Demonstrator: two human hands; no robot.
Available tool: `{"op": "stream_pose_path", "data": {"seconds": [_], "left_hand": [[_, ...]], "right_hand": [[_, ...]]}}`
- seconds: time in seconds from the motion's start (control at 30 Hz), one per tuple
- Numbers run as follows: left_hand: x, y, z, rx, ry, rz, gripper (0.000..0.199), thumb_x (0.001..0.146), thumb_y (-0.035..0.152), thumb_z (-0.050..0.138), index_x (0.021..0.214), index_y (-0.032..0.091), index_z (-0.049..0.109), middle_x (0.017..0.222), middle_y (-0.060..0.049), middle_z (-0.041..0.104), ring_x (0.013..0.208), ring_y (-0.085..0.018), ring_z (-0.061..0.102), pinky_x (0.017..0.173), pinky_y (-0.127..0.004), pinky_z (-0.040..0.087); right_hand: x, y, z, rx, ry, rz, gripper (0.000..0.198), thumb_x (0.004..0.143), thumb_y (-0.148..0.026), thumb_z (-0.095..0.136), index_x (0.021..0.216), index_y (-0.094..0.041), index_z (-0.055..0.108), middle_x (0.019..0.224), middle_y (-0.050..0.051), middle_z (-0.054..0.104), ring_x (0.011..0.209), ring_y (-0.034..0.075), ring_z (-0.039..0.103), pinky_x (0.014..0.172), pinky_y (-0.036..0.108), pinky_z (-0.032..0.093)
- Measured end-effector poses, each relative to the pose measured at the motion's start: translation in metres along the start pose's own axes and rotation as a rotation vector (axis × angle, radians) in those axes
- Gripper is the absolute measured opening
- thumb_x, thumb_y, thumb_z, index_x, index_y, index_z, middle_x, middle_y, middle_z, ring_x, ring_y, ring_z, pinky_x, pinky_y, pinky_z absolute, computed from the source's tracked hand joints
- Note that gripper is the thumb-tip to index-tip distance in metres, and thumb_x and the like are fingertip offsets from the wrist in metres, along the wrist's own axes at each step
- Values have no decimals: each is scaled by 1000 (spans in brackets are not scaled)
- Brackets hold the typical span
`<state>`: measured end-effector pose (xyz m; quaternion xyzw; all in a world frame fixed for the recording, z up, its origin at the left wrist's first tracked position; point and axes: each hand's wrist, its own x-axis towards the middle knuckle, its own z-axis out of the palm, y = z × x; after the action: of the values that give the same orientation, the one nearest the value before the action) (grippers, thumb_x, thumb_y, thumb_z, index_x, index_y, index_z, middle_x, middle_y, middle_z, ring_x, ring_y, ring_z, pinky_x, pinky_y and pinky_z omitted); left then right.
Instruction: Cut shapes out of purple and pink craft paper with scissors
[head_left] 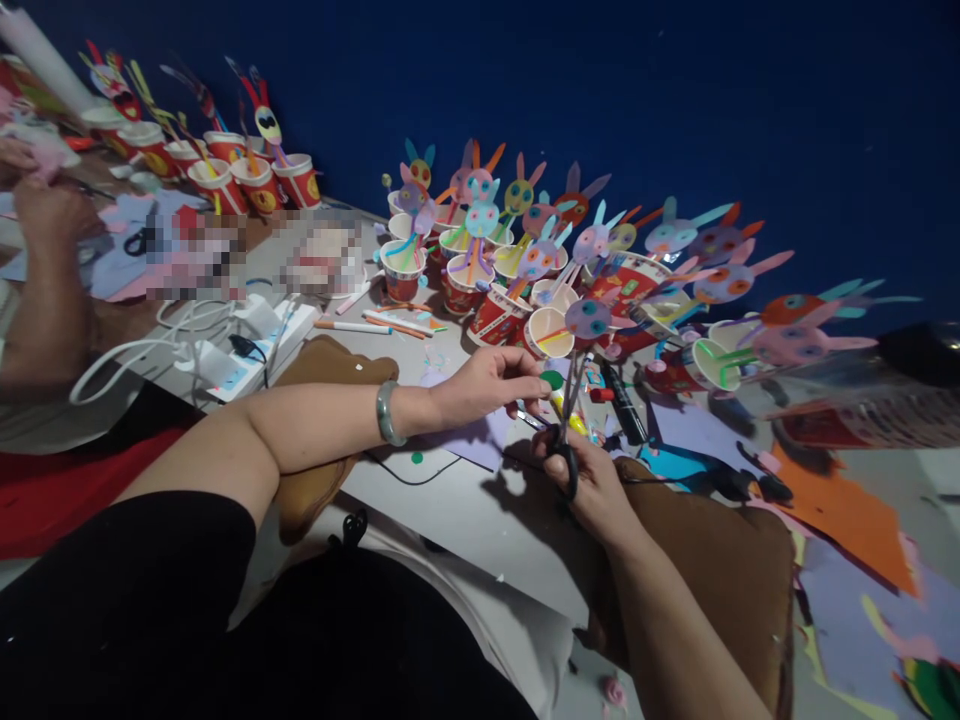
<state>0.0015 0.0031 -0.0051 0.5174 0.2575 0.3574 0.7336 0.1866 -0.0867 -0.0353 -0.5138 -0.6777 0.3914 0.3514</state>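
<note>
My left hand [487, 388] pinches a small round piece of green paper [552, 380] between thumb and fingers. Close beside it, my right hand [589, 480] grips black-handled scissors [570, 415], blades pointing up and lying right by the green piece. Whether the blades touch the paper I cannot tell. Below my left wrist a second small green disc [418, 458] lies on the table. A sheet of purple paper [476, 440] is under my hands, and a black marker [622, 402] lies just beyond my right hand.
Paper cups [403, 268] holding paper rabbit heads stand in rows along the blue wall. A white power strip [270, 350] with cables lies to the left, near a co-worker's hand [56, 215]. Orange paper [844, 515] and scraps spread at right. Brown pads [697, 580] lie under my forearms.
</note>
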Motion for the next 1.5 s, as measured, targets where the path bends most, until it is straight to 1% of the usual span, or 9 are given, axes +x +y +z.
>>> {"op": "stream_pose_path", "data": {"seconds": [0.2,0.43,0.7,1.1,1.3,1.4,1.5], "left_hand": [[0,-2,2,-25,-2,-3,29,74,30,76,74,12,54,61,0,64,58,-8,63,52,-18,45],[-1,-2,4,-31,-14,-6,30,73,32,77,73,12,55,61,0,63,60,-8,63,53,-18,46],[-2,-4,5,-55,-14,-82,33,70,34,79,72,11,56,62,0,64,61,-8,62,54,-19,48],[-1,-6,4,-52,-22,-91,28,73,30,77,74,11,57,63,0,64,59,-9,61,54,-22,46],[-1,-3,3,-52,-33,-102,27,74,29,77,74,11,56,63,0,63,60,-8,61,55,-22,46],[-1,-4,3,-54,-35,-107,23,76,26,75,74,11,56,64,0,64,60,-8,61,55,-21,46],[0,-5,2,-65,-36,-105,20,77,22,73,74,11,57,64,-1,65,59,-8,61,55,-21,46]], "right_hand": [[1,-5,5,33,-45,59,58,81,-78,51,74,-20,55,66,0,52,61,15,45,56,28,38],[0,-4,6,50,-52,36,60,82,-79,46,72,-20,53,66,0,50,61,15,43,56,28,36],[2,-4,7,70,-45,37,61,81,-79,47,72,-20,53,65,0,49,60,14,42,56,28,37],[0,1,7,66,-41,31,59,83,-78,47,74,-20,55,68,1,51,60,14,44,56,29,36],[0,-1,6,67,-43,56,60,82,-79,47,72,-20,54,67,0,50,58,14,41,53,28,35],[0,-1,6,60,-41,59,61,81,-80,46,71,-20,53,67,0,50,58,13,40,53,28,34],[0,-1,6,50,-30,46,62,81,-80,46,70,-20,53,66,1,50,60,15,41,55,29,35]]}}
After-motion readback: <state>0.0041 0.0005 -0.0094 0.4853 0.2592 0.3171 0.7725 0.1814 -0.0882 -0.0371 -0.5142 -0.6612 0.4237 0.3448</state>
